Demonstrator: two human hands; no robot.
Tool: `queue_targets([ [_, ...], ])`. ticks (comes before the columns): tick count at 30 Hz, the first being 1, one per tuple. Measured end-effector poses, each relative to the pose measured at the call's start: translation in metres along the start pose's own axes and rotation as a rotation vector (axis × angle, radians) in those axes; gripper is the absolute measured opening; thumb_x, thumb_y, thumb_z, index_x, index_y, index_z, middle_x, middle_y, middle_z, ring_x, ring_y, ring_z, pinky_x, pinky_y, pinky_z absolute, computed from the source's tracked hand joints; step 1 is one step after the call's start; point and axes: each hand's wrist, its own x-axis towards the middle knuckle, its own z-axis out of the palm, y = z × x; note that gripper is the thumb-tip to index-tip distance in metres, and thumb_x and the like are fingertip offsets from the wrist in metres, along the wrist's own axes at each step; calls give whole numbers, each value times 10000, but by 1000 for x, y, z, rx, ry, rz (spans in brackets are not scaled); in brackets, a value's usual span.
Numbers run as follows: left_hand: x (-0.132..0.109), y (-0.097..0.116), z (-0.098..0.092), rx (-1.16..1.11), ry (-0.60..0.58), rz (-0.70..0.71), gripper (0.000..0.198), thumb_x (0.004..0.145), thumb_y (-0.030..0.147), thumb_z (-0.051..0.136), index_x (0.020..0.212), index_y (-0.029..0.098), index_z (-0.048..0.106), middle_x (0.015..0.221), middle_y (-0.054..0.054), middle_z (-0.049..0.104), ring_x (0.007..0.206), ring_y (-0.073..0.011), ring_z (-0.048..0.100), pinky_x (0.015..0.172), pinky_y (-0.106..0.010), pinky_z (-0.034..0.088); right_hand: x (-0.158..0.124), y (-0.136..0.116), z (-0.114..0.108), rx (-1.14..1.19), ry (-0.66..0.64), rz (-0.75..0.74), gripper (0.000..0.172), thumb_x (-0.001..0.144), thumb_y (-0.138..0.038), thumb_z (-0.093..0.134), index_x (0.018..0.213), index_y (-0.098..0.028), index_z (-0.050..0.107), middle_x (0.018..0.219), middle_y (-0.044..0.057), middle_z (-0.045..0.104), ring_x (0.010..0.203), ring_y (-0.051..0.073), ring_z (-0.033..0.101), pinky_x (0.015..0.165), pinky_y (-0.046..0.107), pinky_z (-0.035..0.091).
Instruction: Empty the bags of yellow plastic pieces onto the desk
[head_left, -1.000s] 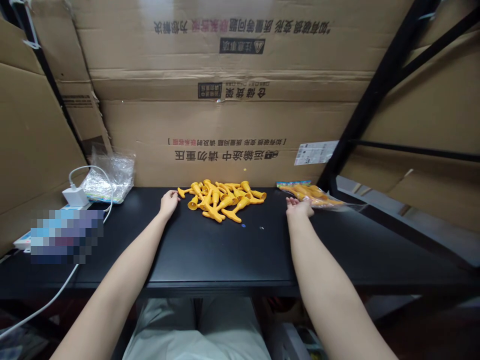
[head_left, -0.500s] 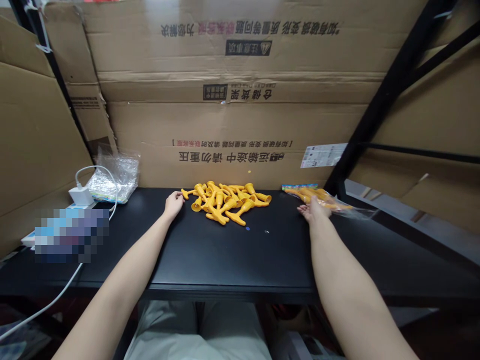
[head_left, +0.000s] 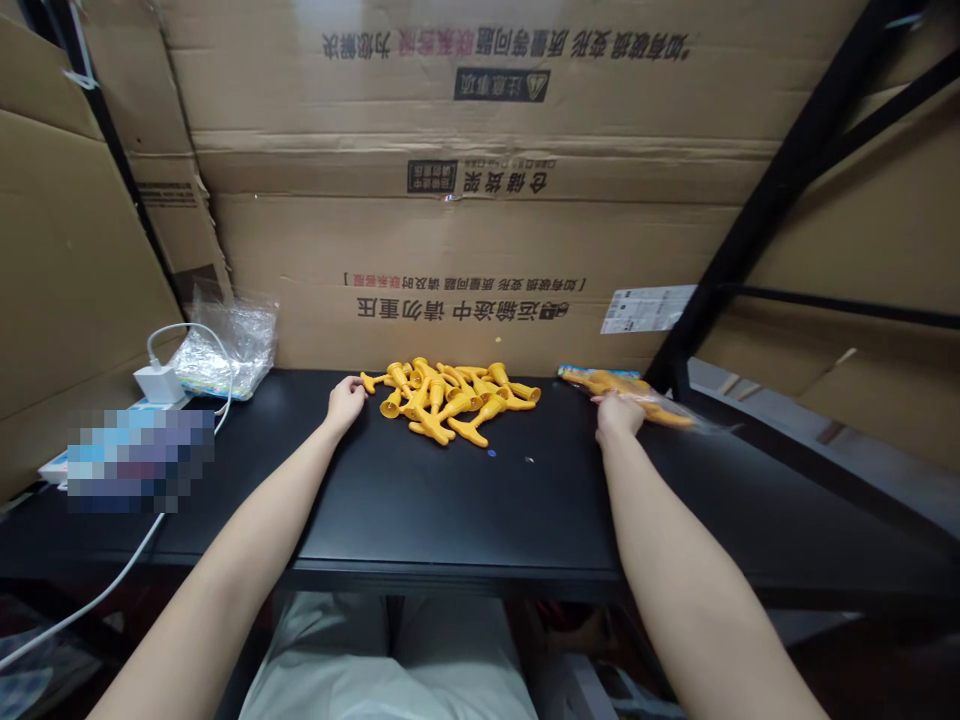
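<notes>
A heap of yellow plastic pieces (head_left: pixel 442 400), each with a flared cup and a crosswise T-shaped end, lies on the black tabletop (head_left: pixel 457 510). At its left edge, my left hand (head_left: pixel 347 402) is closed, fingertips on the end of the outermost piece. To the right lies a clear plastic bag (head_left: pixel 701 425) with a coloured header strip and similar yellow pieces inside. My right hand (head_left: pixel 619 414) is closed on the near side of this bag; its fingertips are partly hidden. The bag's right end is blurred.
Clear plastic packaging (head_left: pixel 229 345) lies at the back left, beside a white charger (head_left: pixel 159 383) with a cable. A blurred-out item (head_left: pixel 140 460) sits in front. Cardboard (head_left: pixel 457 240) walls the back. A black metal frame post (head_left: pixel 772 200) rises at right.
My right hand has shifted slightly left and its spread fingers have closed on the bag, which has moved a little left. My left hand has stayed by the heap.
</notes>
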Motion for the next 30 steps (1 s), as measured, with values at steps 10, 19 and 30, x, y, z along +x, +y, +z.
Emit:
queue_targets([
  [10,-3,6,-1,14,63,98,248,754,115,471,900,175,662,679,-16,664,675,-164,599,711,-268,430,-42,-58,8,146,63,-234,322,824,-216,369,565,-188,558,700,102,679,808,226,628,906,377,439],
  [19,-10,18,-1,-132,28,253,178,773,175,540,906,195,656,719,-17,672,730,-165,617,791,-286,450,-116,-113,16,505,-380,-616,362,840,-409,483,549,-209,560,659,46,678,713,184,647,859,376,479],
  [30,-26,56,-12,-1195,-510,-309,789,872,682,168,1159,79,589,908,-164,718,705,-224,685,628,-338,542,-190,-163,45,916,-1125,-310,370,735,-376,609,422,-203,515,516,17,587,553,150,573,716,330,488],
])
